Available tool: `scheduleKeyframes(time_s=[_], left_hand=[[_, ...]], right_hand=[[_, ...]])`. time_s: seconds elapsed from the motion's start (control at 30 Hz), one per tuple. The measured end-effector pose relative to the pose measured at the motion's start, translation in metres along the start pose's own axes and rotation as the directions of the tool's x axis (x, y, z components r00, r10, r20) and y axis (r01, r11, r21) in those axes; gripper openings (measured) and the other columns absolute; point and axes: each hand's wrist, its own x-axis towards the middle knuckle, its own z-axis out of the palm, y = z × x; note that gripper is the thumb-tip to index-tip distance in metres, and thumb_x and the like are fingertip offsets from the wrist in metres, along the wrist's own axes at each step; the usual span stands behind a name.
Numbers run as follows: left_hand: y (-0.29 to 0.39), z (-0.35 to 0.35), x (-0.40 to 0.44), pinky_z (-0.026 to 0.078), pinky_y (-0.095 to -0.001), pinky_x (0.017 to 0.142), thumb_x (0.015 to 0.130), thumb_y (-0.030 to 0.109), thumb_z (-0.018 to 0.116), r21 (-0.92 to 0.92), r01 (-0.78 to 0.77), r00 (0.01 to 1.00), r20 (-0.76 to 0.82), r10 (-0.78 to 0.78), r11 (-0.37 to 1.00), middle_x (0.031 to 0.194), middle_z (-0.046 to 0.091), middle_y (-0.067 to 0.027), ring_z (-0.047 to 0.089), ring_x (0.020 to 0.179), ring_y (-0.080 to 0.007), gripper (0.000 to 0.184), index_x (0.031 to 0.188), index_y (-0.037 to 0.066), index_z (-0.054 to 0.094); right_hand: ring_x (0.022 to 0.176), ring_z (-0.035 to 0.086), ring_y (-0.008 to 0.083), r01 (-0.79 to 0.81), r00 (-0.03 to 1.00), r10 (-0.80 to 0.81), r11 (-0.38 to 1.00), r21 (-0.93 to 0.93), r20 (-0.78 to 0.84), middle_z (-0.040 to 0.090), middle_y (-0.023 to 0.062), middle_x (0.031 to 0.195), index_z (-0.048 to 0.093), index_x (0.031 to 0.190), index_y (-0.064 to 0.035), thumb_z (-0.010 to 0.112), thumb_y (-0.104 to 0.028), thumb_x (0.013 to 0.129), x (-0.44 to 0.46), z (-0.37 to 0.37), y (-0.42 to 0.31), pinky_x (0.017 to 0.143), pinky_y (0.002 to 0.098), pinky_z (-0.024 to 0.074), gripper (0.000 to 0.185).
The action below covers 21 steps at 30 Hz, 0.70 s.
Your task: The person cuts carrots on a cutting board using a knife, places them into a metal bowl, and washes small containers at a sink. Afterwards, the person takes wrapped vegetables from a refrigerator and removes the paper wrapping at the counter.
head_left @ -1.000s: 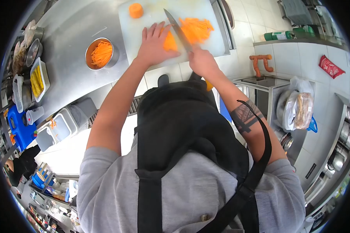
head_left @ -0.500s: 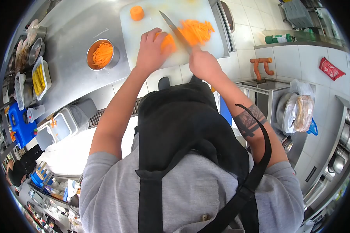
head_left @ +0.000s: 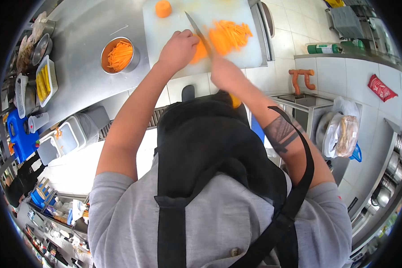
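My right hand (head_left: 225, 73) is closed round the handle of a knife (head_left: 194, 25), whose blade points away from me across the white cutting board (head_left: 149, 38). My left hand (head_left: 178, 50), fingers curled, presses on orange carrot slices (head_left: 200, 50) just left of the blade. To the blade's right lies a pile of carrot strips (head_left: 234, 35), some close against it. A short carrot chunk (head_left: 163, 8) stands at the board's far left. Left of the board, a round metal container (head_left: 135, 61) holds more carrot strips (head_left: 119, 56).
The steel counter (head_left: 85, 49) carries a white basket (head_left: 53, 85) of yellow pieces at the left. Below it are grey bins (head_left: 73, 134) and a blue jug (head_left: 20, 136). A bagged loaf (head_left: 346, 136) sits at the right. Another person (head_left: 22, 185) is at the far left.
The knife and my right hand have shifted slightly left and towards me, along the carrot slices. My left hand's fingers have drawn in more tightly. The whole view has moved a little.
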Motion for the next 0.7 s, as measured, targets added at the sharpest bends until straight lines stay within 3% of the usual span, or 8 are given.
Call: scheduleKeyframes(time_s=[0.1,0.17,0.2,0.3,0.43,0.53,0.6,0.7], left_hand=[[-0.001,0.001,0.001,0.057,-0.0427,0.087,0.090,0.010,0.062,0.033,-0.036,0.998,-0.053,0.038,0.999,0.103,0.067,-0.0091,0.064,0.095,-0.0339,0.016,0.099,0.009,0.075],[0.000,0.001,0.001,0.057,-0.0430,0.086,0.089,0.010,0.062,0.035,-0.029,0.999,-0.035,0.031,0.999,0.103,0.066,-0.0094,0.064,0.095,-0.0338,0.015,0.099,0.009,0.074],[0.000,0.000,0.003,0.057,-0.0430,0.086,0.089,0.010,0.062,0.032,-0.027,0.999,-0.036,0.029,0.999,0.103,0.066,-0.0094,0.064,0.095,-0.0338,0.015,0.099,0.009,0.074],[-0.001,-0.005,0.008,0.057,-0.0430,0.086,0.089,0.009,0.062,0.053,-0.041,0.998,0.054,0.038,0.998,0.102,0.066,-0.0096,0.064,0.096,-0.0337,0.017,0.100,0.009,0.074],[-0.001,-0.001,0.008,0.056,-0.0453,0.086,0.092,0.013,0.062,0.079,-0.042,0.995,0.094,0.034,0.996,0.099,0.065,-0.0117,0.064,0.093,-0.0359,0.015,0.102,0.008,0.072],[-0.004,-0.001,0.009,0.057,-0.0442,0.086,0.090,0.011,0.062,0.079,-0.037,0.997,0.076,0.031,0.996,0.101,0.066,-0.0106,0.065,0.094,-0.0349,0.017,0.103,0.010,0.073],[-0.005,-0.004,0.009,0.058,-0.0427,0.087,0.089,0.010,0.062,0.070,-0.042,0.997,0.074,0.037,0.997,0.104,0.066,-0.0095,0.066,0.096,-0.0336,0.021,0.105,0.012,0.075],[-0.003,-0.008,0.010,0.056,-0.0459,0.086,0.091,0.012,0.064,0.035,-0.056,0.995,0.084,0.053,0.998,0.101,0.065,-0.0123,0.065,0.094,-0.0362,0.015,0.103,0.008,0.071]], right_hand=[[0.089,0.073,0.0484,0.123,0.992,-0.120,0.990,-0.065,0.050,0.071,0.0339,0.089,0.051,0.108,0.0109,0.053,-0.003,0.090,0.009,-0.044,-0.016,0.078,0.0555,0.0579,0.022],[0.085,0.073,0.0488,-0.133,0.895,0.114,0.991,0.014,0.431,0.070,0.0341,0.085,0.050,0.108,0.0123,0.053,-0.001,0.089,-0.007,-0.089,-0.053,0.075,0.0555,0.0582,0.023],[0.085,0.073,0.0488,-0.134,0.894,0.116,0.991,0.011,0.433,0.070,0.0341,0.085,0.050,0.108,0.0123,0.053,-0.001,0.089,-0.010,-0.072,-0.044,0.075,0.0555,0.0582,0.023],[0.084,0.074,0.0475,0.067,0.997,-0.067,0.998,-0.009,-0.048,0.070,0.0335,0.083,0.051,0.108,0.0132,0.054,0.000,0.088,-0.008,0.012,-0.003,0.073,0.0544,0.0589,0.024],[0.084,0.073,0.0482,0.085,0.996,-0.083,0.996,-0.034,0.035,0.070,0.0335,0.084,0.050,0.110,0.0120,0.054,-0.001,0.089,0.014,-0.032,-0.019,0.075,0.0552,0.0583,0.026],[0.086,0.072,0.0489,-0.167,0.911,0.148,0.986,0.016,0.386,0.071,0.0325,0.086,0.050,0.111,0.0118,0.054,-0.002,0.089,-0.007,-0.062,-0.048,0.077,0.0553,0.0577,0.026],[0.076,0.074,0.0444,0.056,0.998,-0.056,0.998,-0.022,0.002,0.071,0.0291,0.079,0.051,0.109,0.0125,0.053,-0.001,0.088,-0.013,-0.005,-0.018,0.072,0.0520,0.0587,0.025],[0.075,0.074,0.0426,0.164,0.974,-0.166,0.986,-0.027,-0.153,0.071,0.0286,0.077,0.051,0.109,0.0127,0.053,-0.001,0.088,0.002,0.016,-0.008,0.069,0.0506,0.0588,0.025]])
